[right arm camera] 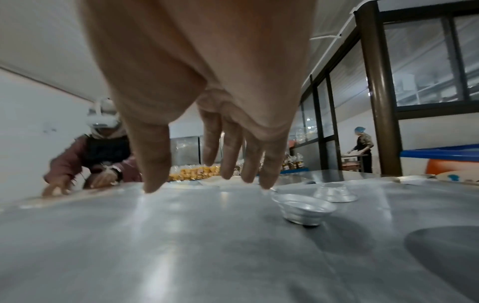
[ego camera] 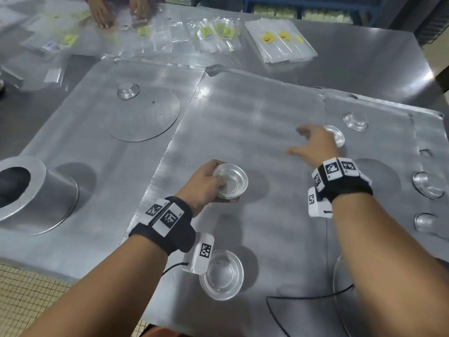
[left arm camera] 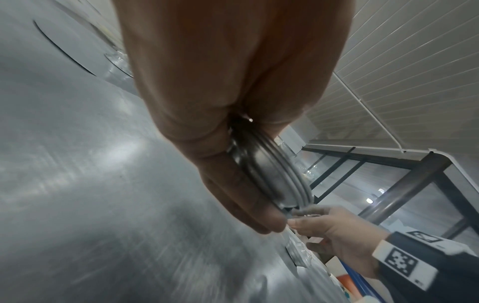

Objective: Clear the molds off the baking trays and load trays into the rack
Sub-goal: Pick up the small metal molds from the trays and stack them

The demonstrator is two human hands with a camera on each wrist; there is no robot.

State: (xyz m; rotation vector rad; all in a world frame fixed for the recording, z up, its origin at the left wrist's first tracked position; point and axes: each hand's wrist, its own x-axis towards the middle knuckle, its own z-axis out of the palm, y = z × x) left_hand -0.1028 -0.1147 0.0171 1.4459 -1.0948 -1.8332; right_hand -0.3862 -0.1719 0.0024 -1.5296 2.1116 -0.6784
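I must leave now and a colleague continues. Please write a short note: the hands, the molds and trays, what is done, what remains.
Left hand grips a small stack of molds above the middle tray. Right hand is open and holds nothing, reaching toward an upright mold.
Another mold sits near the front edge; more lie on the right tray.
Left: gather the molds, load the trays. No rack is in view.

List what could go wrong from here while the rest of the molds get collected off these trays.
1. The left hand pinches a nested stack of molds by the rim; adding more one-handed may let it slip or spill.
2. The right hand reaches open toward an upright mold with an upturned one close behind; a hasty grab might knock it away.
3. The trays overlap, so lifting one early could tip the remaining molds.
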